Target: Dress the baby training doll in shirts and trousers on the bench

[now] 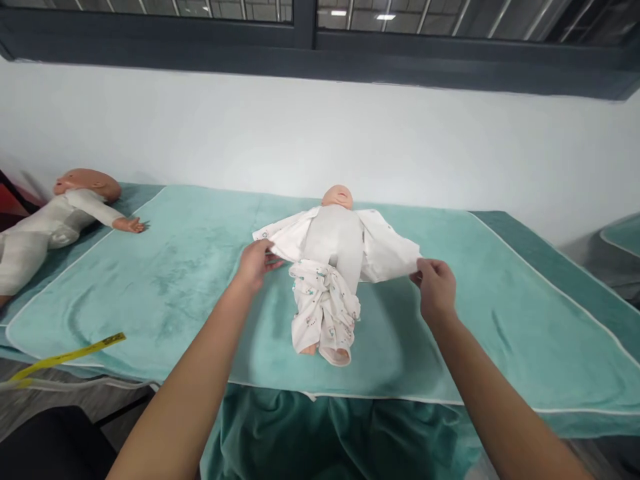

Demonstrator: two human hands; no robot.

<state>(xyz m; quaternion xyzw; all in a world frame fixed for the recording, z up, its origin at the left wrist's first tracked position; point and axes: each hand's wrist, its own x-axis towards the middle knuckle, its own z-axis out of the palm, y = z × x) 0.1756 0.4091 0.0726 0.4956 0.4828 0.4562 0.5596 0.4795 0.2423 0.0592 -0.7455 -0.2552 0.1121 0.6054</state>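
A baby doll point(336, 233) lies on its back on a teal towel point(190, 287), head toward the wall. Its white top point(387, 250) is spread open to both sides, and patterned white trousers point(324, 313) cover its legs. My left hand point(256, 263) pinches the lower edge of the top's left flap. My right hand point(436, 287) is closed on the outer edge of the right flap, holding it stretched away from the doll.
A second doll point(60, 217) in a white suit lies at the far left. A yellow tape measure point(65, 358) hangs at the front left edge. A white wall stands behind the table, and another teal pad point(623, 233) shows at the far right.
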